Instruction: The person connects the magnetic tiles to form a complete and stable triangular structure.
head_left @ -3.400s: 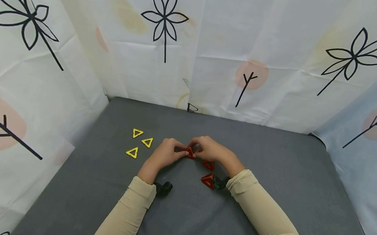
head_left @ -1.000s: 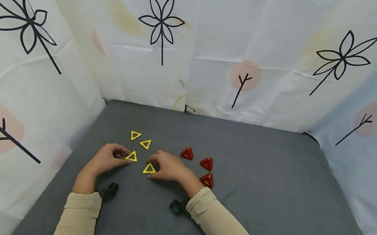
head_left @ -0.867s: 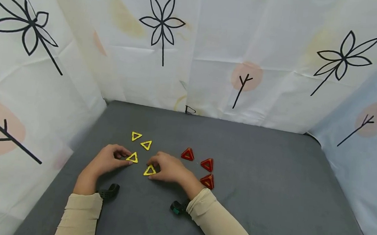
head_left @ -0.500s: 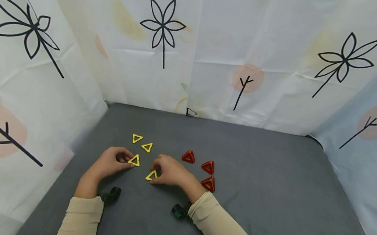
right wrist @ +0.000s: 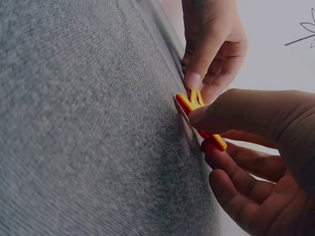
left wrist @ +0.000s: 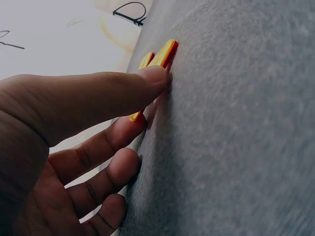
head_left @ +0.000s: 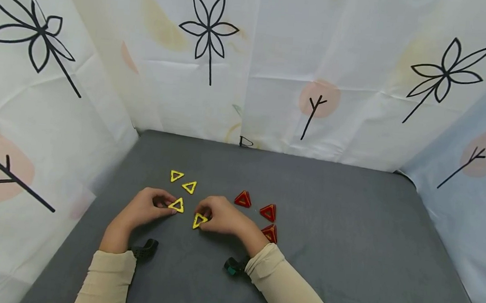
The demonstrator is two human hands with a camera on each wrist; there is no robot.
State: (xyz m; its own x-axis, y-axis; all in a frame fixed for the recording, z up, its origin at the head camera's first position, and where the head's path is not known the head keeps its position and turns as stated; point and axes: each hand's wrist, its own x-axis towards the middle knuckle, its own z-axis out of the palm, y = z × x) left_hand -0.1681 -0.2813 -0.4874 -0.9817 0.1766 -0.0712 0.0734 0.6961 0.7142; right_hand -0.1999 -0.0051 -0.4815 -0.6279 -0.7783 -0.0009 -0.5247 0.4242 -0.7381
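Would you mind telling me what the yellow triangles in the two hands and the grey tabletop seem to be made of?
The yellow triangle pinched by the left hand and the one pinched by the right hand look like rigid moulded plastic: hollow frames with smooth, slightly glossy rims. What is inside them cannot be seen. The tabletop looks cloth-covered: matt grey, with a fine woven grain in the wrist views.

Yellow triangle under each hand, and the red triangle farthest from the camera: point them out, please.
Yellow triangle at the left hand [head_left: 176,205], head view, on its lower bar.
Yellow triangle at the right hand [head_left: 198,221], head view, on its left bar.
Farthest red triangle [head_left: 243,199], head view, on its frame.
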